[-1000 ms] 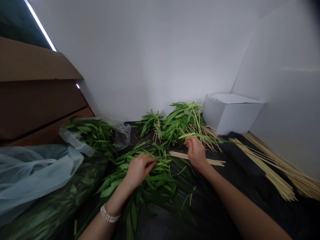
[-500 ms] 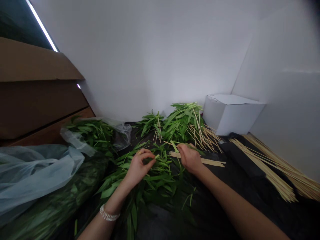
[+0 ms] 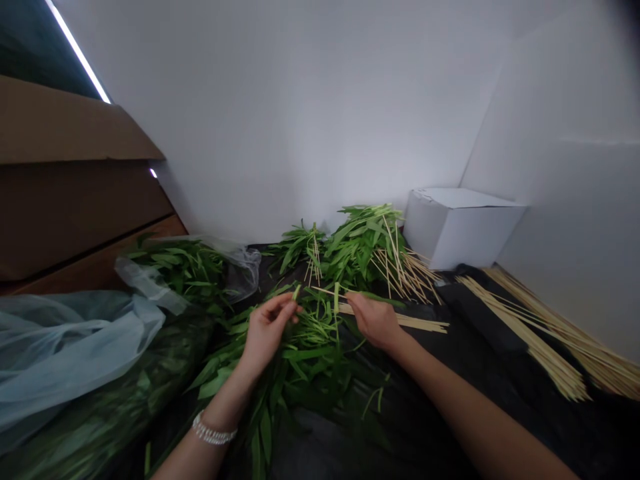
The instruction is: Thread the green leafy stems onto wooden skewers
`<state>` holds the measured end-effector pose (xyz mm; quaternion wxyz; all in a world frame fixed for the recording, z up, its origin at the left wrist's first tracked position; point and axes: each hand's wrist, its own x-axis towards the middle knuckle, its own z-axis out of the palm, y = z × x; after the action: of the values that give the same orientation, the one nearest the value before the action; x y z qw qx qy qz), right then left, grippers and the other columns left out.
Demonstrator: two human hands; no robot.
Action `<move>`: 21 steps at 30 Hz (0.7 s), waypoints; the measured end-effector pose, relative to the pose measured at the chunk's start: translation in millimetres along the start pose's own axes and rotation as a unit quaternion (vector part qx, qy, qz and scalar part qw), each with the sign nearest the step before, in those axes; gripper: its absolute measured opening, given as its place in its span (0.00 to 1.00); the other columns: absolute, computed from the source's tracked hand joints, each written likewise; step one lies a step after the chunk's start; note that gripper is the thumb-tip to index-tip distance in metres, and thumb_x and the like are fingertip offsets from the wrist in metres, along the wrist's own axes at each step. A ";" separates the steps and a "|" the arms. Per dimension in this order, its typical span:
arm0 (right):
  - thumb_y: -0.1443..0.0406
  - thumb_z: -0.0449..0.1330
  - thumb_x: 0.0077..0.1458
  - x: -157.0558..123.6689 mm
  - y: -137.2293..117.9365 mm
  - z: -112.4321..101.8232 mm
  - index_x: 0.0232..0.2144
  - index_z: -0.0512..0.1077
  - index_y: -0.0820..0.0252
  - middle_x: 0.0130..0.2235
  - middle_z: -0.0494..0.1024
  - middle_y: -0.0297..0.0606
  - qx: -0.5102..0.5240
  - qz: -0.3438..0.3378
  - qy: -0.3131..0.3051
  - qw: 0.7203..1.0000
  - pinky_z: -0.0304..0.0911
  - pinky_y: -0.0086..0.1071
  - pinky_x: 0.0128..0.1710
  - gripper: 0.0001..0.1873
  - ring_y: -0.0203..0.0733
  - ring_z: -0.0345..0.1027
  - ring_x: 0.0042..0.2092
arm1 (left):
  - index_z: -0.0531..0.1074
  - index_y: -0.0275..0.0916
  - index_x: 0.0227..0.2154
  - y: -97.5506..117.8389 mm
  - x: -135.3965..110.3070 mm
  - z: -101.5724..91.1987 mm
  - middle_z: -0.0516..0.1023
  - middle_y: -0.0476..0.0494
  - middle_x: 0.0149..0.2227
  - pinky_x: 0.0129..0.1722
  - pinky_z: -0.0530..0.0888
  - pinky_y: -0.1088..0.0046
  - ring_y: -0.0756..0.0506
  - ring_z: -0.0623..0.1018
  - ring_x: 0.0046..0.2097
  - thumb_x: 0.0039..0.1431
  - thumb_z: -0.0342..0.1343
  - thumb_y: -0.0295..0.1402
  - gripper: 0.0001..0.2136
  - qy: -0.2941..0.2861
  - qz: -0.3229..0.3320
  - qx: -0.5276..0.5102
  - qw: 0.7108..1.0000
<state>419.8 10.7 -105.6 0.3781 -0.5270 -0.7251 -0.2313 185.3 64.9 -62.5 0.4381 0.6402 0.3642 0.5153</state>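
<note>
My right hand (image 3: 374,320) is closed around a thin wooden skewer (image 3: 324,291), whose tip points left. A pale green stem piece (image 3: 337,297) is on the skewer, just left of my fingers. My left hand (image 3: 270,328), with a white beaded bracelet on its wrist, pinches a leafy green's stem (image 3: 296,293) upright, a little apart from the skewer's tip. Under both hands lies a loose pile of long-leaved greens (image 3: 313,363). Several bare skewers (image 3: 423,324) lie beneath and beside my right hand.
Behind lie a large heap of skewered greens (image 3: 357,243) and a smaller bunch (image 3: 300,243). A white box (image 3: 463,227) stands at the back right, near skewer bundles (image 3: 530,340). Left are bagged greens (image 3: 185,267), a plastic bag (image 3: 75,353) and a cardboard box (image 3: 75,207).
My left hand has lifted slightly and turned, raising its stem upright. My right hand has shifted a little left with the skewer, and the stem piece on it now hangs more upright.
</note>
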 end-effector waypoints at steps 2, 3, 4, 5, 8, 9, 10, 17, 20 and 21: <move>0.68 0.48 0.63 -0.6 -1.7 -0.2 0.45 0.71 0.59 0.37 0.81 0.37 -0.002 -0.013 -0.007 1.000 0.62 0.24 0.31 0.14 0.34 0.74 0.32 | 0.77 0.35 0.38 -4.7 0.6 2.7 0.82 0.43 0.30 0.32 0.72 0.74 0.49 0.77 0.28 0.48 0.65 0.39 0.17 -0.039 -0.070 -0.054 0.995; 0.68 0.49 0.62 -0.6 -2.6 -0.5 0.46 0.72 0.59 0.36 0.81 0.37 -0.006 -0.019 -0.009 1.000 0.62 0.24 0.31 0.14 0.34 0.74 0.32 | 0.77 0.35 0.38 -6.6 1.1 3.3 0.82 0.42 0.32 0.31 0.72 0.75 0.48 0.78 0.30 0.47 0.66 0.39 0.17 -0.046 -0.094 -0.081 0.991; 0.69 0.49 0.62 -0.6 -3.5 -0.8 0.46 0.72 0.59 0.36 0.81 0.37 -0.009 -0.025 -0.009 1.000 0.62 0.24 0.31 0.15 0.34 0.74 0.32 | 0.78 0.35 0.38 -8.0 1.6 3.5 0.83 0.41 0.33 0.31 0.72 0.75 0.48 0.79 0.31 0.46 0.67 0.39 0.17 -0.047 -0.112 -0.105 0.987; 0.69 0.49 0.61 -0.5 -4.3 -1.0 0.47 0.72 0.58 0.35 0.81 0.37 -0.012 -0.031 -0.007 0.999 0.63 0.24 0.32 0.15 0.35 0.74 0.32 | 0.78 0.35 0.37 -8.6 2.2 3.3 0.83 0.40 0.33 0.31 0.72 0.76 0.48 0.79 0.32 0.45 0.68 0.38 0.17 -0.044 -0.124 -0.127 0.983; 0.70 0.51 0.60 -0.9 -6.0 -0.4 0.48 0.72 0.59 0.37 0.81 0.37 -0.016 -0.051 0.001 0.999 0.64 0.24 0.33 0.16 0.35 0.74 0.34 | 0.79 0.35 0.35 -6.4 3.6 2.1 0.83 0.40 0.34 0.30 0.72 0.77 0.48 0.80 0.33 0.43 0.69 0.36 0.16 -0.031 -0.155 -0.183 0.970; 0.71 0.51 0.60 -1.3 -6.3 0.1 0.48 0.72 0.59 0.37 0.81 0.37 -0.016 -0.056 0.004 0.998 0.64 0.24 0.32 0.17 0.35 0.75 0.33 | 0.79 0.35 0.35 -4.9 3.8 1.9 0.83 0.40 0.34 0.30 0.73 0.78 0.48 0.80 0.33 0.42 0.70 0.36 0.16 -0.028 -0.164 -0.197 0.966; 0.71 0.51 0.59 -1.8 -6.5 0.7 0.49 0.72 0.60 0.38 0.81 0.37 -0.016 -0.059 0.004 0.998 0.65 0.24 0.32 0.17 0.35 0.75 0.33 | 0.79 0.34 0.35 -3.6 3.9 2.0 0.83 0.40 0.34 0.30 0.73 0.78 0.48 0.80 0.33 0.41 0.70 0.35 0.16 -0.027 -0.172 -0.207 0.963; 0.72 0.53 0.56 -4.3 -8.2 2.6 0.50 0.72 0.56 0.38 0.81 0.38 -0.021 -0.054 -0.025 0.998 0.66 0.23 0.34 0.20 0.35 0.75 0.34 | 0.80 0.34 0.35 -3.7 3.2 3.7 0.83 0.39 0.36 0.31 0.74 0.79 0.48 0.81 0.36 0.41 0.71 0.36 0.17 -0.038 -0.188 -0.218 0.957; 0.71 0.53 0.56 -4.2 -9.3 2.3 0.49 0.73 0.56 0.38 0.81 0.38 -0.025 -0.050 -0.029 0.998 0.66 0.23 0.33 0.19 0.35 0.75 0.34 | 0.80 0.34 0.36 -5.0 2.9 3.4 0.83 0.39 0.36 0.31 0.74 0.79 0.48 0.81 0.36 0.41 0.71 0.36 0.17 -0.040 -0.187 -0.217 0.957; 0.71 0.53 0.56 -4.0 -9.6 2.0 0.49 0.73 0.56 0.39 0.81 0.38 -0.025 -0.051 -0.028 0.998 0.66 0.23 0.33 0.19 0.35 0.75 0.34 | 0.80 0.34 0.36 -5.2 2.8 3.2 0.83 0.39 0.35 0.31 0.74 0.79 0.48 0.81 0.35 0.41 0.71 0.36 0.17 -0.040 -0.187 -0.217 0.957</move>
<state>410.8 6.6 -109.4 0.3318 -0.5049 -0.7555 -0.2534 189.0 68.7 -66.6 0.6692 0.4701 0.3395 0.4647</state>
